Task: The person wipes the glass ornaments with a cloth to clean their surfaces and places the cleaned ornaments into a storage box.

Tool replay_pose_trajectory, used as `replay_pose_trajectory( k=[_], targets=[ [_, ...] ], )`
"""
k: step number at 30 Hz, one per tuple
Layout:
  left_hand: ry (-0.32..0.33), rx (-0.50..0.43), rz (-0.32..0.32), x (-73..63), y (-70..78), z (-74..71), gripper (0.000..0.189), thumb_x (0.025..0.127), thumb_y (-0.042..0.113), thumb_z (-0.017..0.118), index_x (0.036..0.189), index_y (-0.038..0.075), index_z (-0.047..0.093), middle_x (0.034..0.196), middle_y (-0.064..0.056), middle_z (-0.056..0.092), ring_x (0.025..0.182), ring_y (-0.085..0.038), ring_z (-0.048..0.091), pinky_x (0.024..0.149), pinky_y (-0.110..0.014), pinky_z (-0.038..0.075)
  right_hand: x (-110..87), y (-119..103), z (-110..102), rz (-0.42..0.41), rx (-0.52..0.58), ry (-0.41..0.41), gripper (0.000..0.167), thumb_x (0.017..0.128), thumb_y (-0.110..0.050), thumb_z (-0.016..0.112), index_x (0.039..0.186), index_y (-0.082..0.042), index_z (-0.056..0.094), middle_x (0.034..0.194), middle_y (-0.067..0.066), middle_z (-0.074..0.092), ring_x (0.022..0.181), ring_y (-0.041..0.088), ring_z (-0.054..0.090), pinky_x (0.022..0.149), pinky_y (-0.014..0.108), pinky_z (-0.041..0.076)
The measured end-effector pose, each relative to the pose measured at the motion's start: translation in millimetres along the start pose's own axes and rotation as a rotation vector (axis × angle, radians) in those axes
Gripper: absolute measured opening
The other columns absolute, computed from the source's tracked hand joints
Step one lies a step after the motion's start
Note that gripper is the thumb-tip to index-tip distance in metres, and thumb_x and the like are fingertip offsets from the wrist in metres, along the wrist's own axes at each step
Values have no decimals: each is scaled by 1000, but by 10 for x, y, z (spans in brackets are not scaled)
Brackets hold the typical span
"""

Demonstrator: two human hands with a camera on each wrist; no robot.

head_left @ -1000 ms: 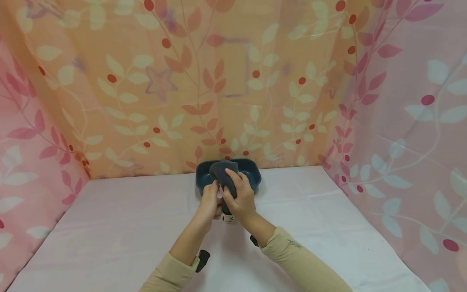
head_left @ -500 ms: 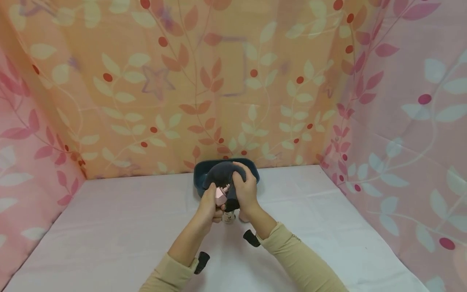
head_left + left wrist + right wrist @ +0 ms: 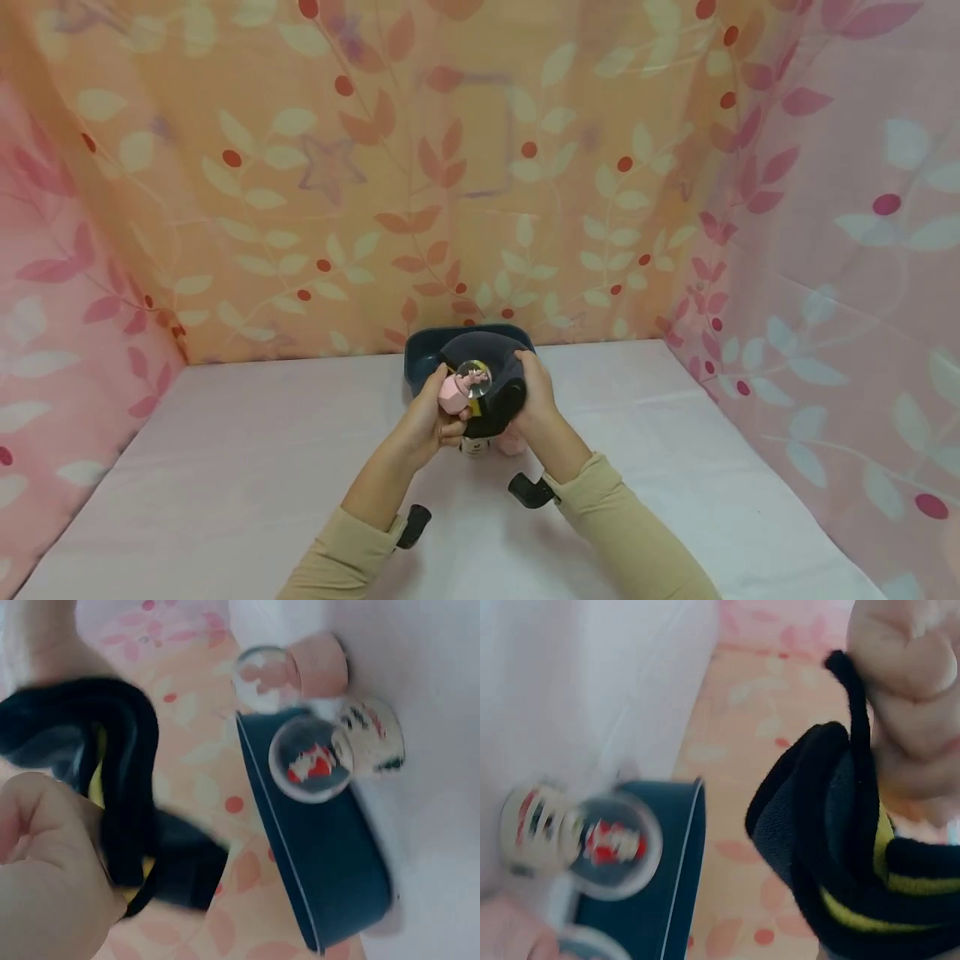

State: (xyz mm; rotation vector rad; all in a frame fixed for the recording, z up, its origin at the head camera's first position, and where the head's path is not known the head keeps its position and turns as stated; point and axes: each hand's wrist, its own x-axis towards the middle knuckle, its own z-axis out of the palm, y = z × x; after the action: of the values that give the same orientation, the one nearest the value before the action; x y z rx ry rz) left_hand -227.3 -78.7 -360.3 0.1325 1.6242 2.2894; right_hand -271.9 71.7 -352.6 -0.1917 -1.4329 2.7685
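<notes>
1. Fingers and thumb of the left hand (image 3: 422, 423) pinch the held globe (image 3: 453, 395) by its pink base, the thumb on the upper side, the other fingers curled beneath. The clear dome is tilted toward the right.
2. On the other side, the right hand (image 3: 536, 392) grips the cloth (image 3: 487, 343) at its right edge; how most of those fingers lie behind it cannot be told.
3. If the left pinch loosens, or the cloth tugs at the globe, the smooth base could slip free and drop.
4. A drop would probably strike the white globe (image 3: 474, 448) or the second pink globe (image 3: 512, 440), which stand side by side on the desk (image 3: 262, 458) just below, and could crack a dome.
5. Loose folds could also catch one of these and tip it, since the cloth hangs bunched close over them.
6. As for position, the held globe sits between the left thumb and fingers, its dome clear of them on the right.
7. Behind the globe, the cloth spans between the hands, in front of the tub (image 3: 420, 357). Whether it touches the dome, or the left fingers hold some of it too, cannot be told.
</notes>
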Motion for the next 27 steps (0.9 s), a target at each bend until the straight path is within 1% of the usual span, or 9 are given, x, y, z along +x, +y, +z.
replay_pose_trajectory(
  k=[3, 6, 9, 12, 15, 18, 20, 23, 27],
  targets=[
    [73, 106, 83, 8, 17, 2, 39, 106, 38, 31, 105, 3, 48, 75, -4, 47, 48, -10, 35, 50, -23, 32, -12, -66, -64, -51, 24, 6, 41, 99, -16, 40, 138, -4, 43, 140, 11, 43, 125, 26, 45, 103, 36, 38],
    [164, 221, 153, 7, 12, -10, 33, 104, 27, 43, 118, -3, 42, 85, -7, 47, 59, -12, 43, 56, -24, 37, -61, -118, -88, -196, -96, -32, 43, 100, -17, 39, 142, -9, 42, 145, 10, 39, 127, 28, 44, 103, 38, 37],
    [229, 323, 179, -13, -7, -22, 42, 100, 20, 54, 131, -1, 36, 100, -10, 50, 75, -17, 50, 65, -26, 40, -116, -120, -93, -344, -258, -97, 44, 99, -19, 41, 143, -13, 41, 148, 7, 35, 127, 27, 43, 102, 39, 38],
    [244, 401, 212, -28, -20, -27, 49, 97, 16, 60, 137, 3, 35, 118, -15, 49, 92, -23, 51, 74, -30, 42, -156, -86, -97, -518, -410, -202, 47, 99, -19, 42, 145, -11, 37, 153, 9, 27, 132, 27, 37, 104, 40, 34],
    [241, 443, 268, -35, -33, -26, 53, 94, 11, 65, 138, 5, 37, 128, -17, 46, 98, -25, 53, 78, -32, 45, -173, -24, -107, -658, -537, -336, 50, 98, -17, 43, 146, -7, 35, 153, 15, 26, 130, 31, 38, 102, 43, 35],
    [242, 468, 340, -34, -41, -15, 56, 90, 3, 68, 137, 4, 38, 128, -19, 47, 100, -26, 56, 80, -29, 47, -165, 50, -119, -761, -668, -436, 50, 96, -14, 45, 145, -7, 35, 145, 22, 37, 116, 35, 49, 92, 42, 44],
    [250, 476, 385, -41, -47, 1, 59, 88, -1, 69, 138, 1, 37, 128, -21, 47, 103, -29, 57, 80, -29, 49, -148, 97, -123, -816, -710, -458, 50, 95, -9, 46, 143, -5, 36, 138, 25, 44, 107, 37, 54, 85, 43, 47],
    [266, 451, 386, -61, -56, 29, 63, 88, 0, 68, 141, -3, 33, 132, -24, 45, 113, -35, 55, 86, -34, 50, -111, 161, -125, -889, -718, -422, 50, 92, -4, 48, 141, -2, 38, 136, 27, 46, 110, 39, 54, 88, 47, 47],
    [254, 408, 298, -83, -48, 69, 67, 97, 18, 60, 148, -4, 22, 137, -25, 43, 121, -37, 49, 94, -40, 45, -82, 224, -127, -951, -702, -372, 49, 91, -2, 49, 139, 0, 40, 120, 28, 57, 99, 37, 59, 80, 45, 51]
  ],
)
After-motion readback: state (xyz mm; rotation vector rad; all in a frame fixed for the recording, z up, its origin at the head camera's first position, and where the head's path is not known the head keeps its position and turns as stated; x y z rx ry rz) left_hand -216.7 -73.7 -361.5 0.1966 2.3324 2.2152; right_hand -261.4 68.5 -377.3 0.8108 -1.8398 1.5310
